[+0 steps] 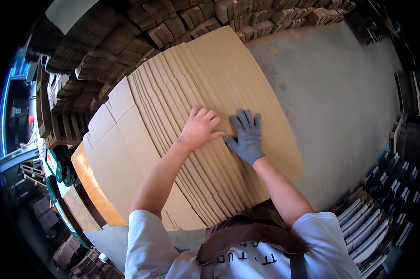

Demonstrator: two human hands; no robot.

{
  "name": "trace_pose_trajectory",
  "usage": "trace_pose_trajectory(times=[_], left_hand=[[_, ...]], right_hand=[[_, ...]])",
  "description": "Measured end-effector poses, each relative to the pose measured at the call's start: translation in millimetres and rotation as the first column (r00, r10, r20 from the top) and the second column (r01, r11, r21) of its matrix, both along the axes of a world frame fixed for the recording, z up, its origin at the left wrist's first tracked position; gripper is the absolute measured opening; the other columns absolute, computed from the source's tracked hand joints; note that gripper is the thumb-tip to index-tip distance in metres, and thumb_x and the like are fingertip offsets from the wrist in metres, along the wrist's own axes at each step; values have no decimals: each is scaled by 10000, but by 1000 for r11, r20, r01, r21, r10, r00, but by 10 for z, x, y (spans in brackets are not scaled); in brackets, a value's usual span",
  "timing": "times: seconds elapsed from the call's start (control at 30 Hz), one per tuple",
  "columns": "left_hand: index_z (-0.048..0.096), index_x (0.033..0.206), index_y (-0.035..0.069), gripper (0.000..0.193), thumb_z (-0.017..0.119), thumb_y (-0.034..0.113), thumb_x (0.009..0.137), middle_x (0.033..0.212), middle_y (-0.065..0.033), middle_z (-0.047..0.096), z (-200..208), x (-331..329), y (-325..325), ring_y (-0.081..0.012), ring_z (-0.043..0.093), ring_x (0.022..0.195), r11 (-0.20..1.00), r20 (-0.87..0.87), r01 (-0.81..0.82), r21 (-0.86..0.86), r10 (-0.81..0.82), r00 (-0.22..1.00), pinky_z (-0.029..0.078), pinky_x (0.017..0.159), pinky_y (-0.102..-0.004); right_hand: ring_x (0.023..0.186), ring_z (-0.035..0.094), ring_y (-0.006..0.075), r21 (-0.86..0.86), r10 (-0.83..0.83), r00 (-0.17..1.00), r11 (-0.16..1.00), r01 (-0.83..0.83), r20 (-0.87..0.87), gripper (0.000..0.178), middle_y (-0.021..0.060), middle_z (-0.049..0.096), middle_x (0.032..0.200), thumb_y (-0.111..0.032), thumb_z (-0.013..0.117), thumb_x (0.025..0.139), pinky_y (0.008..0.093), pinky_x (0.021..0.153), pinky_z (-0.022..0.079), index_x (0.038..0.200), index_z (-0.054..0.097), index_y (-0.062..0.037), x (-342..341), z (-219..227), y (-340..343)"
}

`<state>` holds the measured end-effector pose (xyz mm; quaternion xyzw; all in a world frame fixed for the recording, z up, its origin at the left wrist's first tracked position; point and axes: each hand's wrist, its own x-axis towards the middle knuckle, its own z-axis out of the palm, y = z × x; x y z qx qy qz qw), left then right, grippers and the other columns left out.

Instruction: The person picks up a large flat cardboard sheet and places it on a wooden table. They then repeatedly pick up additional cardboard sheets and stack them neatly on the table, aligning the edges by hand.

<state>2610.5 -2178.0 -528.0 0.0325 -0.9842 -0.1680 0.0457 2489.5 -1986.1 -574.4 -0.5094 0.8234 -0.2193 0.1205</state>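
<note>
A wide, fanned stack of flat brown cardboard sheets (161, 100) lies in front of me, its overlapping edges stepped like shingles. My bare left hand (201, 126) rests on the stepped edges near the middle, fingers loosely bent and thumb apart, with no sheet visibly gripped. Just to its right, my right hand (248, 139), in a grey glove, lies flat with fingers spread on the cardboard. The two thumbs are close together. At the left end of the fan, a broad sheet with crease lines and slots (121, 139) shows more of its face.
Bundled cardboard (161, 23) is piled along the far side. Wooden pallets (63, 125) stand at the left, beside an orange-brown panel (96, 183). Grey concrete floor (331, 107) extends to the right. Rows of stacked flat pieces (366, 228) stand at the lower right.
</note>
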Motion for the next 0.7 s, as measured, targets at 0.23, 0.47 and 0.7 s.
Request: trace_pose_trajectory(times=[0.23,0.47,0.7], left_hand=[[654,913,120,353,811,409,785,1059,-40,603,15,-3,-28,-273,546,1049,999,5,25,26,-25,1000,377,1078,-487],[657,929,111,358,814,392,772,1072,-31,612,20,34,-27,-276,550,1074,1000,13,13,26,-13,1000,389,1066,-482],[654,948,107,365,818,378,767,1055,-52,602,15,46,-41,-289,552,1063,1000,66,5,24,-7,998,391,1059,-485]], right_hand=[[1452,331,375,-66,-30,999,997,31,15,764,171,445,1522,-470,793,767,659,1198,142,1398,582,-96,6,-5,7],[1452,335,364,-76,-34,999,996,37,37,765,159,448,1526,-471,798,770,656,1206,142,1396,586,-87,-35,8,18],[1453,335,360,-69,-39,998,997,43,53,758,156,438,1535,-469,793,782,661,1205,145,1408,582,-97,-54,19,22]])
